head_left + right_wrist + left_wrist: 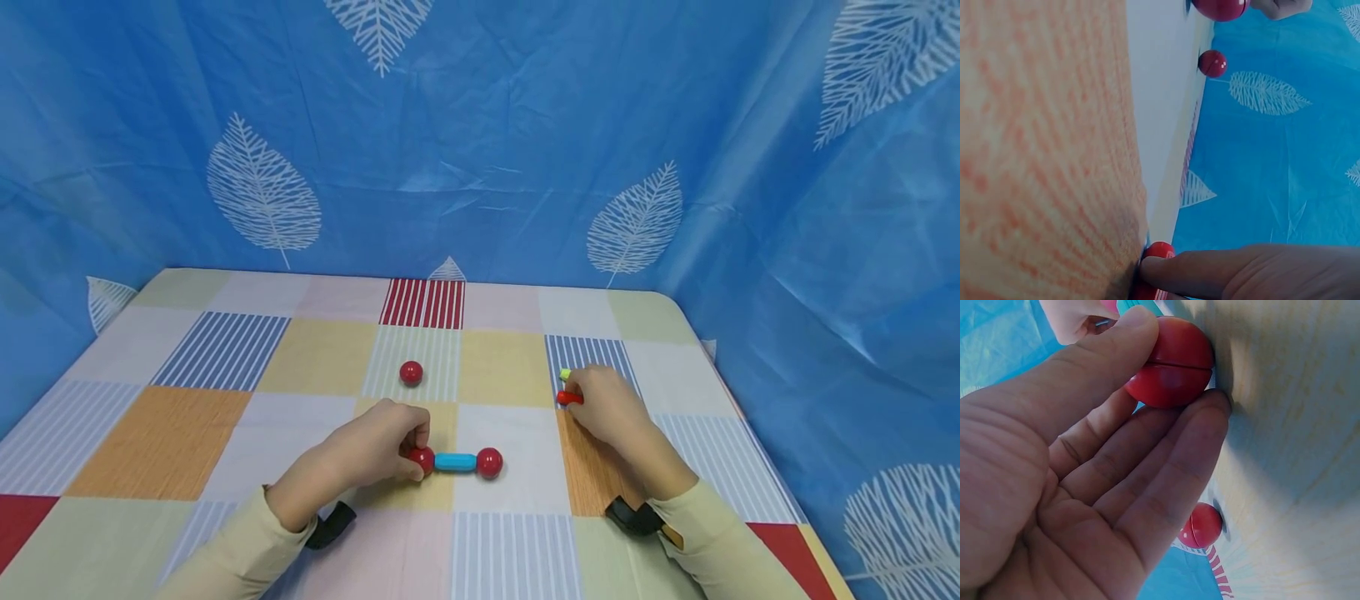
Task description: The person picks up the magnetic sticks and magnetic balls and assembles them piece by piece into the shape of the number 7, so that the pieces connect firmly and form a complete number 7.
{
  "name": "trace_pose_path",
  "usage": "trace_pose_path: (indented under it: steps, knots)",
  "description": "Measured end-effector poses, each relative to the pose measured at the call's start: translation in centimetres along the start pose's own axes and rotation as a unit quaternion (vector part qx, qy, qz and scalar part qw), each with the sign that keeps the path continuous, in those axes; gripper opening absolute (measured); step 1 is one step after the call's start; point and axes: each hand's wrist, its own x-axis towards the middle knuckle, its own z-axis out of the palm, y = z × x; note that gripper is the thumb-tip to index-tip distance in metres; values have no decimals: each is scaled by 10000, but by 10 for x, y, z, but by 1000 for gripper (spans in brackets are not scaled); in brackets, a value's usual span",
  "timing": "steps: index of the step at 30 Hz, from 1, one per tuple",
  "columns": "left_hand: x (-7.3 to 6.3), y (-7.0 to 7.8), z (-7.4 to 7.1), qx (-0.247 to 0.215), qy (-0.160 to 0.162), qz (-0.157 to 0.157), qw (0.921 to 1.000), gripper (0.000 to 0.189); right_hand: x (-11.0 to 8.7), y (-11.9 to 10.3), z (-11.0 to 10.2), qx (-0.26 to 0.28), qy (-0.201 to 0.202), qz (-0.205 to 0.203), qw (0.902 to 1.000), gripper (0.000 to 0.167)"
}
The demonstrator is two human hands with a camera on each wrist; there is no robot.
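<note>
Two red balls are joined by a short blue rod (455,462), lying across the near middle of the table. My left hand (375,446) pinches the left ball (1175,359) between thumb and fingers, while the right ball (490,463) sits uncovered. Farther right, my right hand (611,408) grips a small red rod (568,398) on the tabletop. In the right wrist view a finger lies over that rod, and part of it is hidden. Just beyond it shows a yellow-green piece (565,375), mostly covered by the hand.
A loose red ball (411,372) with a seam stands behind the joined pieces. A patchwork cloth (315,358) of plain and striped squares covers the table. Blue curtains (480,150) with white leaf prints enclose the back and sides.
</note>
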Motion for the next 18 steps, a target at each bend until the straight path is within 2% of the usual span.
trace_pose_path:
  steps: [9, 18]
  knots:
    - [-2, 2, 0, 18, -7, -9, 10000, 36, -13, -10, -5, 214, -471, 20, 9987, 11]
    - [-3, 2, 0, 9, 0, -31, 10000, 35, -30, -31, -5, 674, -716, 176, 9950, 8]
